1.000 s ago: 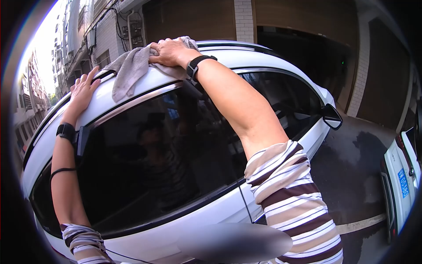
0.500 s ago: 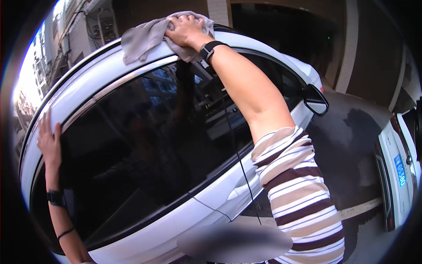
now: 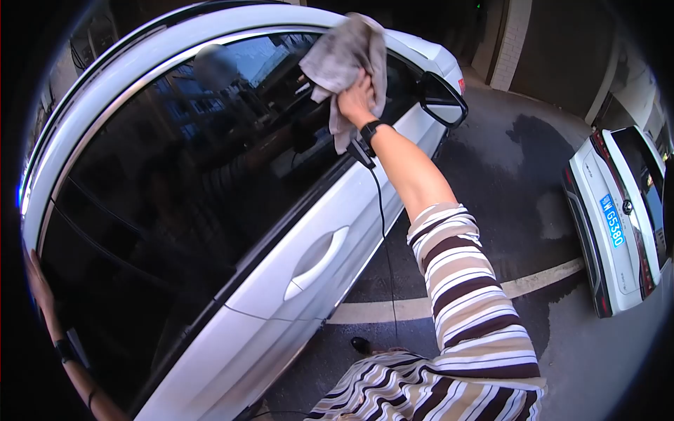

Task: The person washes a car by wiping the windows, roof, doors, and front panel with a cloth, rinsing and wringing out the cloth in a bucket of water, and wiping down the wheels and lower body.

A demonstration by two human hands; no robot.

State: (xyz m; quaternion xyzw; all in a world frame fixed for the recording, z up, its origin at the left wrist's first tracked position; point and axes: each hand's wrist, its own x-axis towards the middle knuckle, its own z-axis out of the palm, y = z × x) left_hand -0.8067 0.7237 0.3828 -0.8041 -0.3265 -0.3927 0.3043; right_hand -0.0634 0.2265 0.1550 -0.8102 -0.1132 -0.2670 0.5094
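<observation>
A grey-beige cloth (image 3: 347,52) is bunched under my right hand (image 3: 358,100), whose fingers are closed on it. It lies against the upper front part of the dark side window (image 3: 189,203) of a white car, near the window pillar, with folds hanging below the hand. My left hand (image 3: 41,281) is at the far left edge of the view, with its fingers stretched out along the car's side. Part of that hand is cut off by the dark border of the lens.
A black cable (image 3: 386,231) hangs from near my right wrist. The side mirror (image 3: 442,102) juts out just beyond the cloth. Below the window is the white door handle (image 3: 317,263). Another white car (image 3: 611,224) is parked at the right on dark, partly wet ground.
My right hand has carried the cloth from the roof edge down and forward onto the side window. My left hand sits lower and farther left. The view has shifted toward the car's front.
</observation>
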